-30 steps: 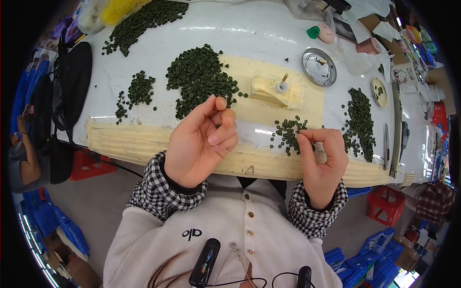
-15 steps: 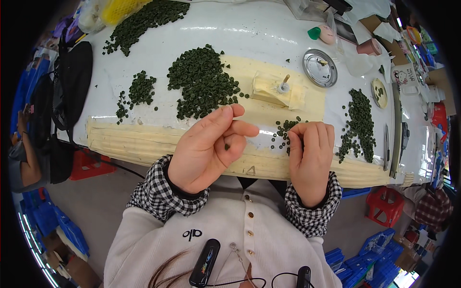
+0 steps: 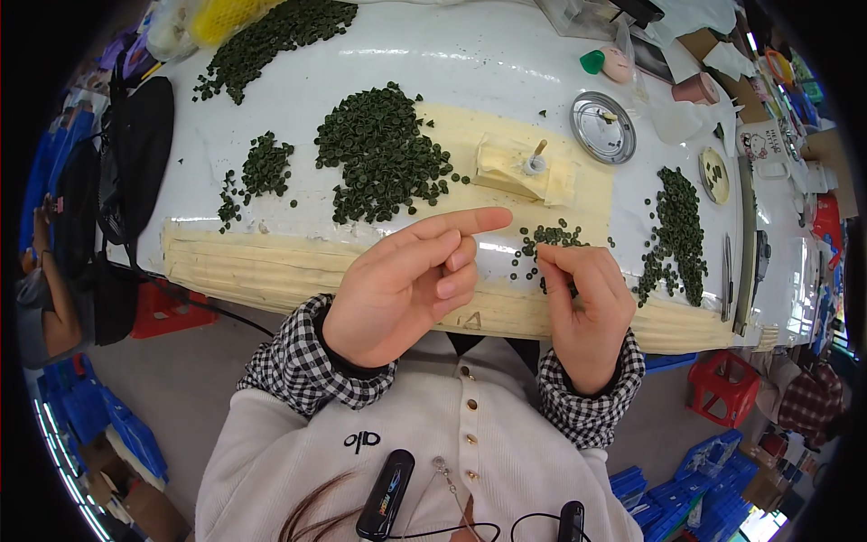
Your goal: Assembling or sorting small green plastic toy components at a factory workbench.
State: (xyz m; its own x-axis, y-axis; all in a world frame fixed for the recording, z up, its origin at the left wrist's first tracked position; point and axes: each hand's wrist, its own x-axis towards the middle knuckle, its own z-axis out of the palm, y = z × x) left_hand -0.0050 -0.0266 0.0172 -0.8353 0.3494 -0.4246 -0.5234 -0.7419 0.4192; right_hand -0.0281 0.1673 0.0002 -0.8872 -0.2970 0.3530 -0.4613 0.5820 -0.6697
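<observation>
My left hand (image 3: 402, 280) hovers over the table's near edge, palm partly up. Its index finger points right, while the thumb presses on the other curled fingers. Whatever lies inside those fingers is hidden. To its right, my right hand (image 3: 589, 303) has thumb and fingers bent together in a pinch, and anything between the tips is too small to make out. Its fingertips are at a small scatter of dark green disc-like pieces (image 3: 560, 237), partly covering it. Beyond my left hand spreads a large heap of similar green pieces (image 3: 379, 149), some cone-shaped.
A cream block (image 3: 510, 172) with an upright peg stands behind the hands. More green pieces form a right-hand pile (image 3: 679, 230), a small left cluster (image 3: 266, 167) and a far heap (image 3: 271, 41). A round metal lid (image 3: 602, 126) and tweezers (image 3: 727, 271) lie right; a black bag (image 3: 140, 163) hangs left.
My left index finger has straightened to the right, and the other fingers have curled in, covering a small green piece seen there before. My right hand has shifted slightly nearer to me.
</observation>
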